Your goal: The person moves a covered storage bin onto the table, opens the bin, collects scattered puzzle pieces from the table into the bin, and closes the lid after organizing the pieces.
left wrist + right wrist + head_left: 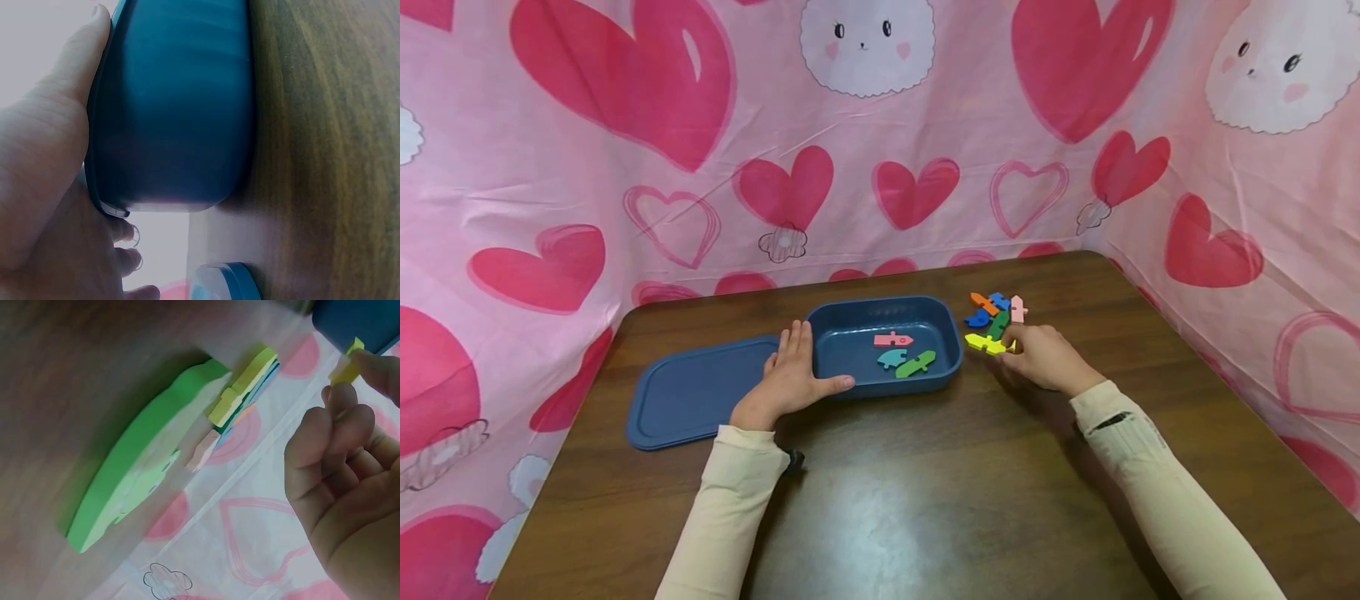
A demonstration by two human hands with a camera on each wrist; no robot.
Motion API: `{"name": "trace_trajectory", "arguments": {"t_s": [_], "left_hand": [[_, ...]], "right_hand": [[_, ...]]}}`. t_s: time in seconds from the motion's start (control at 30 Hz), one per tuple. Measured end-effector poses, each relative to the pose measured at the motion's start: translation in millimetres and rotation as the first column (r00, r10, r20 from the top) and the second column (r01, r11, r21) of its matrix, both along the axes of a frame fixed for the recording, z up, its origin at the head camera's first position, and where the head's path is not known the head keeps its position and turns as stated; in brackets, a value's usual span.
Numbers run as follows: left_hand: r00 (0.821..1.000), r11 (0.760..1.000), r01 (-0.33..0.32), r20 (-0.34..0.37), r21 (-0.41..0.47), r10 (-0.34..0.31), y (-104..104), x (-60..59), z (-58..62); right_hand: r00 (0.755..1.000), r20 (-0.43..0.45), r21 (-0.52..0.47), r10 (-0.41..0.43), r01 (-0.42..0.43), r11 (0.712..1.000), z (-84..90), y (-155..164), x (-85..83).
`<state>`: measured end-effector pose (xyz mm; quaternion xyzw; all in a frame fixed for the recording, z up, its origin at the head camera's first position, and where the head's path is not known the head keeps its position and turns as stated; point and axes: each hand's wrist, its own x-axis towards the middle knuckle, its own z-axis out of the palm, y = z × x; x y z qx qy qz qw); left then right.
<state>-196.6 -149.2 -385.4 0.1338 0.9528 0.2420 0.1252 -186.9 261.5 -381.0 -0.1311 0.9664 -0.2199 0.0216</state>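
Observation:
My left hand [790,379] rests on the left end of a blue plastic box [951,379], fingers straight and thumb along the front rim. In the left wrist view the palm lies against the rim of the box [175,112]. Inside lie a pink puzzle piece [891,340], a teal one [892,358] and a green one [916,364]. Beside a small pile right of the box, my right hand [1047,358] pinches a small yellow puzzle piece [347,370] between thumb and fingers. Another yellow piece [244,387] lies at the pile's near edge.
Orange [984,303], blue [977,319], dark green [998,324] and pink [1017,309] pieces make up the pile. A larger green piece [140,450] lies close to the right wrist camera. The blue lid [700,387] lies left of the box on the wooden table [887,500].

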Motion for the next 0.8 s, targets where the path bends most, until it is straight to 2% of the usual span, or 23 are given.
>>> {"name": "trace_trajectory", "arguments": {"t_s": [0.27,0.43,0.7,0.8], "left_hand": [[1.000,1.000,0.000,0.000,-0.005,0.000,0.3,-0.7,-0.9],[1.000,1.000,-0.003,-0.002,-0.009,0.003,0.4,-0.6,-0.3],[1.000,1.000,-0.009,0.000,-0.005,0.009,1.0,-0.2,0.1],[1.000,1.000,-0.007,0.002,-0.004,0.007,0.7,-0.6,-0.6]], "right_hand": [[0.998,-0.013,-0.023,-0.059,0.059,0.998,8.9,-6.9,-0.8],[0.998,-0.046,-0.030,-0.049,0.047,0.998,13.2,-13.4,-1.8],[0.999,-0.006,-0.070,-0.044,0.043,0.997,19.8,-26.0,-3.7],[0.999,-0.024,-0.068,-0.028,0.026,0.997,20.9,-29.7,-4.8]]}}
